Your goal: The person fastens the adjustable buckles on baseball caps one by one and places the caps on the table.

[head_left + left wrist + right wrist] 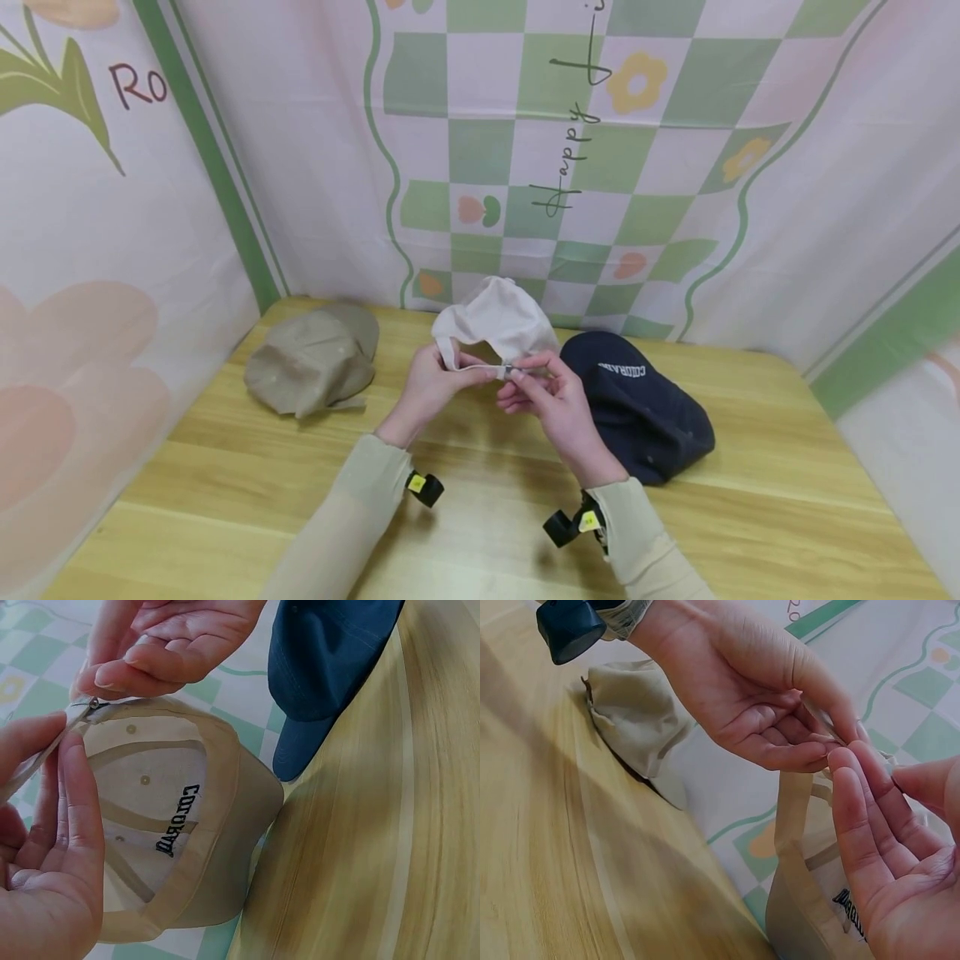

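Observation:
A cream baseball cap (501, 312) is held up over the middle of the table, its back opening toward me. My left hand (433, 385) pinches the cap's back strap (487, 368) between thumb and fingers. At the small metal buckle (94, 703), my right hand (551, 398) pinches the strap's other side. Both hands' fingertips almost meet there. Dark lettering (178, 821) shows through inside the crown in the left wrist view. In the right wrist view the fingers hide the buckle.
On the wooden table (225, 492), a khaki cap (303, 362) lies to the left and a navy cap (637, 408) with white lettering lies to the right, close to my right hand. A patterned curtain (480, 150) hangs along the table's back edge.

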